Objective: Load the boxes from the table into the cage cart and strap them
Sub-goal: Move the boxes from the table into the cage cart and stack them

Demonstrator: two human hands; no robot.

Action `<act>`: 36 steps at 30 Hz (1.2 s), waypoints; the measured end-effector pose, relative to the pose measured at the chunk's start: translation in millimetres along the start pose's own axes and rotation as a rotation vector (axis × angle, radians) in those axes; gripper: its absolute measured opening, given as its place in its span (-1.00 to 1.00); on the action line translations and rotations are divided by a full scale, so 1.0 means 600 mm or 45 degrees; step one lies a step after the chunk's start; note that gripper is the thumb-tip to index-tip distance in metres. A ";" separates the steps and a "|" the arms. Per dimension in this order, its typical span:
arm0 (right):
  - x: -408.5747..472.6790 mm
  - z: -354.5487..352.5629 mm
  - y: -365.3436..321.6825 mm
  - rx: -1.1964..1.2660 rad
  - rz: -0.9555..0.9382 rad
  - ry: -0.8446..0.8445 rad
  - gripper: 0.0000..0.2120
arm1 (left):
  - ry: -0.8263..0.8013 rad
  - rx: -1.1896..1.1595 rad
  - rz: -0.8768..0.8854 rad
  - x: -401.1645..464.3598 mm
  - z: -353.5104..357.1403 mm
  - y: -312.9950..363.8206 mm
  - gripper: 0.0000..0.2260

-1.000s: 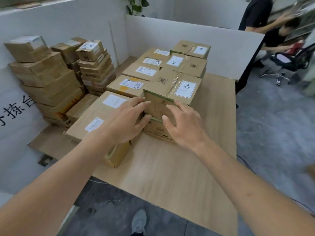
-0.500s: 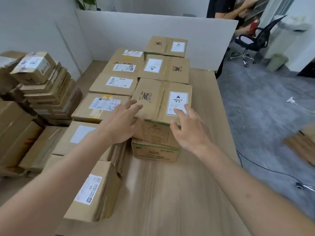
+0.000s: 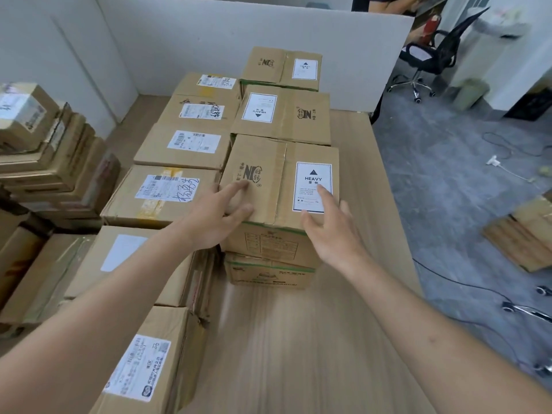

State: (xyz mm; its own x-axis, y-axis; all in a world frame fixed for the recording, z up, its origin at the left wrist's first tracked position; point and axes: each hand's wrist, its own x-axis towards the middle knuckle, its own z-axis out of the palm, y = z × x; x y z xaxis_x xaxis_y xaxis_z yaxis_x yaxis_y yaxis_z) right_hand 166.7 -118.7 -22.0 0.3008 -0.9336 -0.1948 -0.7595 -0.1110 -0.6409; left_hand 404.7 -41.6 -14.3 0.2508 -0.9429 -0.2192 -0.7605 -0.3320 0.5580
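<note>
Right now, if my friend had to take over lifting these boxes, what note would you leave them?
Left hand: open, fingers on the top of the box marked HEAVY, near its left edge.
Right hand: open, fingers on its label side.
That box sits on another box on the table; it is not gripped.
No box looks loaded; no cart in view.
Left: lift it, load all boxes, strap them.

Parcel depot: stacked labelled boxes
</note>
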 end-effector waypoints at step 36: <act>-0.238 -0.179 0.109 0.114 -0.872 -0.153 -0.21 | 0.831 -0.213 -0.418 -0.481 0.177 0.268 -0.20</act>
State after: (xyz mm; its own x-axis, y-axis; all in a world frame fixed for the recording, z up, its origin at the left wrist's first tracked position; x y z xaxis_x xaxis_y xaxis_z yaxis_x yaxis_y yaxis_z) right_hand 12.3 -29.3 43.6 0.7602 -0.6190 0.1974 -0.3275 -0.6274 -0.7064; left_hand 146.3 179.7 53.6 0.7931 -0.6017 0.0945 -0.4971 -0.5499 0.6712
